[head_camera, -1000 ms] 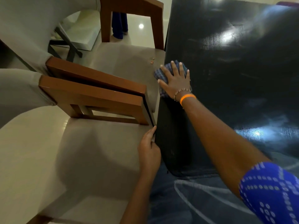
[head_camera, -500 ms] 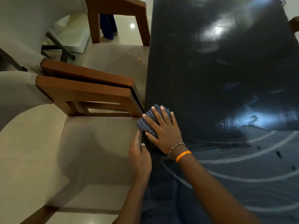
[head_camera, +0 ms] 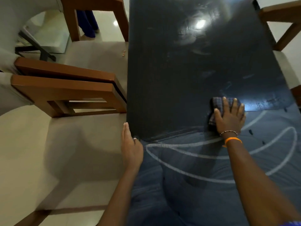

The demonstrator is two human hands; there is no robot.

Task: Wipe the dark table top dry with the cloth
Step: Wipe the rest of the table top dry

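Observation:
The dark glossy table top (head_camera: 187, 75) fills the middle and right of the head view, with light glare and faint smears on it. My right hand (head_camera: 230, 118) presses flat on a folded blue checked cloth (head_camera: 217, 106) near the table's near right part, fingers spread over it. My left hand (head_camera: 131, 147) rests on the table's near left corner, fingers straight along the edge, holding nothing. The near end of the table shows a bluish surface with pale curved lines (head_camera: 211, 160).
Two brown wooden chairs with beige seats stand along the table's left side: one close (head_camera: 68, 95), one further back (head_camera: 91, 7). Another wooden chair (head_camera: 283, 17) is at the far right. A person's legs in blue trousers (head_camera: 88, 23) stand behind the far left chair.
My right hand slid the cloth from the table's left edge, first toward me, then across to the right side. My left hand stayed at the near left corner.

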